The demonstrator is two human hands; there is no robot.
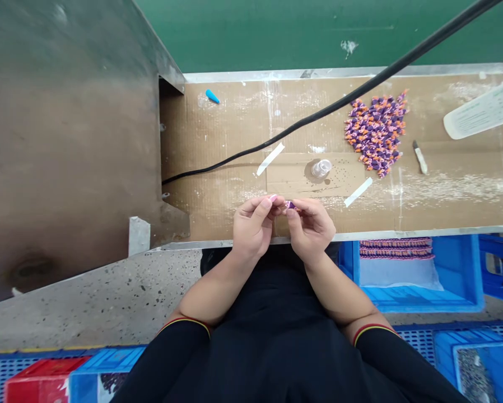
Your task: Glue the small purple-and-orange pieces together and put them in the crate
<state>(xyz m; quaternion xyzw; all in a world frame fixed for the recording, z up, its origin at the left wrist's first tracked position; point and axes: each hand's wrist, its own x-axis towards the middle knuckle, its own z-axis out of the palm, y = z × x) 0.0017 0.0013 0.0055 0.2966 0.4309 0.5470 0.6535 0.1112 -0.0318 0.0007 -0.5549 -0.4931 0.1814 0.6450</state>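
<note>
A small purple piece is pinched in the fingers of my right hand, above the table's front edge. My left hand is closed beside it, fingertips together and close to the piece; whatever it grips is too small to make out. Just beyond my hands, a small clear cup rests on a cardboard patch with dark specks around it. A heap of purple, orange and pink pieces lies on the table farther right.
A black cable crosses above the cardboard-covered table. At the left stands a large metal housing. A blue tapered piece, a small knife-like tool and a white container lie farther out. A blue crate sits below right.
</note>
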